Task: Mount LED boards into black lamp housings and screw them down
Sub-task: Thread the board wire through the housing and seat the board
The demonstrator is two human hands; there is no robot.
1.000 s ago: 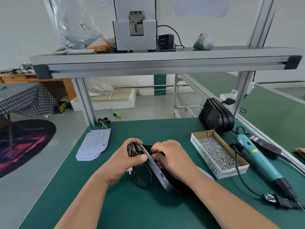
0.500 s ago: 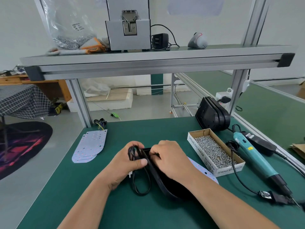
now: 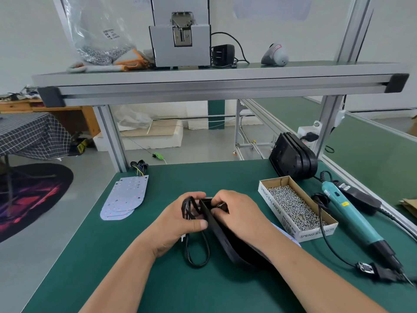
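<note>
Hands meet at the middle of the green table point(image 3: 158, 281). The left hand point(image 3: 178, 224) has its grip clenched around a looped black cable point(image 3: 196, 254), thumb against the rim of a black plastic lamp housing point(image 3: 223, 237) that stands tilted on edge on the table. The right hand point(image 3: 239, 215) curls its grip over the housing's far end, possibly pinching a small part hidden by the fingers. A stack of pale LED boards point(image 3: 126, 199) lies well apart on the left. An open cardboard box of silver screws point(image 3: 293, 206) and a teal electric screwdriver point(image 3: 352, 220) lie on the right.
</note>
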